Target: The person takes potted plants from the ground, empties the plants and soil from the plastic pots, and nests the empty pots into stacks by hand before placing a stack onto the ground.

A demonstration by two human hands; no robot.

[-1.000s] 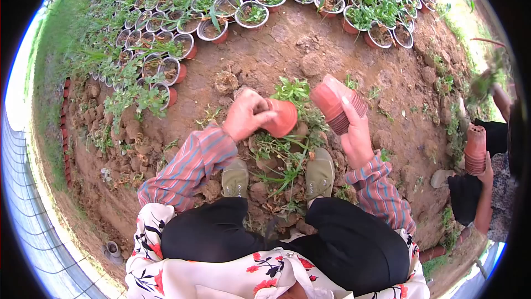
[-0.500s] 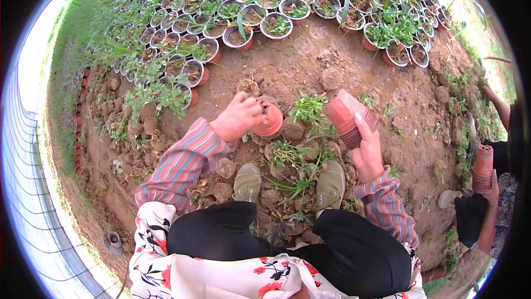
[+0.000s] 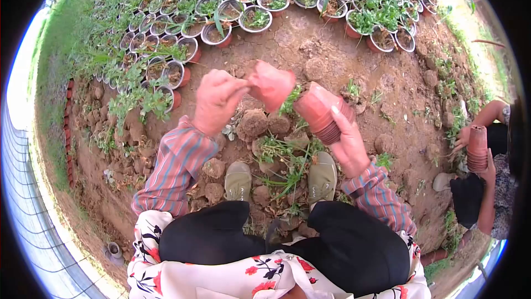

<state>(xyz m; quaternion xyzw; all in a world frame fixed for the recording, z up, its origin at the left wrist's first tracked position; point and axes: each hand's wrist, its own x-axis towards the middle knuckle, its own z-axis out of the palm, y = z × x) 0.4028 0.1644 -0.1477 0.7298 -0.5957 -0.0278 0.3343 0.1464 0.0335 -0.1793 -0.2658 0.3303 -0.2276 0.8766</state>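
My left hand pinches the rim of a single reddish plastic plant pot, which is tilted and slightly blurred. In my right hand is a stack of nested plant pots, its base pointing up and to the left, with several dark rims close together near my palm. The single pot is just left of the stack, and the two are close together. Beneath my hands lie clods of soil and uprooted weeds.
Rows of filled pots with seedlings and weeds spread across the far ground. At the right, another person's hand holds a pot stack. My shoes stand among clods. A wire fence runs along the left.
My left hand has moved up and left, and the pot in it has swung from base toward me to sideways. The right-hand stack has shifted left. The other person's free hand has lowered.
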